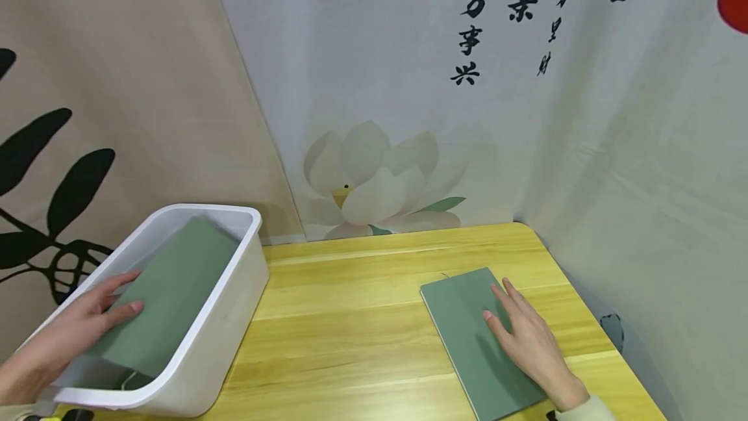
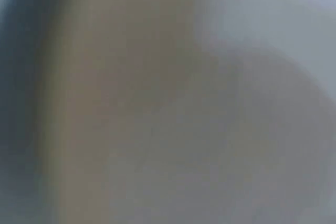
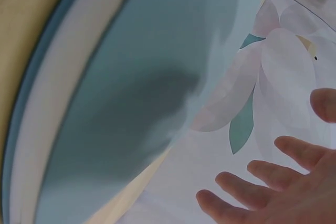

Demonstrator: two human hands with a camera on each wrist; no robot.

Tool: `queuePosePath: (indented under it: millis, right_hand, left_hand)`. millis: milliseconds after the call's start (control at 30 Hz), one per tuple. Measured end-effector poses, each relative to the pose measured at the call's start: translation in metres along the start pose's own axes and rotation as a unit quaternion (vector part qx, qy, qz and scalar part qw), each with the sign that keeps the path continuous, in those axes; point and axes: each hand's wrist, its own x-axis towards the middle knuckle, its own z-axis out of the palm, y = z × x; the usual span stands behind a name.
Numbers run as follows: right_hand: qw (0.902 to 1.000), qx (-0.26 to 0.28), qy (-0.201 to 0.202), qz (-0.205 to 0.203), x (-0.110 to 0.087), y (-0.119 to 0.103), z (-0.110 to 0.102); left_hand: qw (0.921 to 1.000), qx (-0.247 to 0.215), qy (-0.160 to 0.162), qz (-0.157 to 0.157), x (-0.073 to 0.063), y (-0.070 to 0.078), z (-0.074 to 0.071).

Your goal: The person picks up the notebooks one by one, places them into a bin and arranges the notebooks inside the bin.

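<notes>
Green notebook [image 1: 467,330], probably light and bendy, best taken by its edges, is lying under our spread right hand [image 1: 528,336]; our left hand [image 1: 87,318] is pinching another notebook [image 1: 181,291].

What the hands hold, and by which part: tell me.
Left hand: the green book in the white bin, by its left long edge. Right hand: nothing.
</notes>
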Motion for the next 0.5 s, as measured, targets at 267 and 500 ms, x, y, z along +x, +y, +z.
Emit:
queuePosePath:
  millis: [267,500]
  right_hand:
    - [1.0,-0.003,-0.002,0.004,-0.001,-0.001,0.002]
    - [0.9999,-0.004,-0.01,0.009,-0.001,0.0,0.004]
  left_hand:
    - [0.9532,0.201,0.206,0.093,-0.006,0.005,0.012]
    - [0.9419,0.246,0.229,-0.002,-0.022,-0.012,0.008]
